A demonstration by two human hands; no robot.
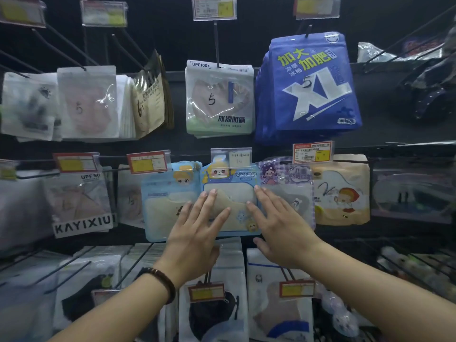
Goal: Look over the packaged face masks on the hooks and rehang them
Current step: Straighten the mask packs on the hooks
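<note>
Nearest, bottom row: dark mask pack (209, 314) and pale mask pack with blue trim (278, 314), each behind a red-framed price tag, hanging on hooks beneath the forearms.

Left hand (195, 233): flat, palm forward, fingers spread and extended, not gripping; fingertips resting on the front of the blue cartoon mask pack (230, 191). Beaded bracelet (162, 280) on the left wrist.

Right hand (278, 233): flat, fingers straight and close together, thumb out below; fingertips lie at the right edge of the same pack, overlapping the purple cartoon mask pack (286, 191) just beside it.

Blue cartoon mask pack: middle row, centre, hanging on its hook under a clear tag holder (232, 157), between a light-blue cartoon pack (167, 198) to the left and the purple one to the right.

Same row, further out: cream pack with red-hooded child figure (343, 191) at right; "KAYIXIU" pack (81, 206) at left.

Top row, farthest: white "UPF100+" mask pack (219, 99) marked 5, centre; blue XL pack (311, 87) at right; pale pink mask pack (88, 102) and beige pack (148, 102) at left. Backing panel dark.
</note>
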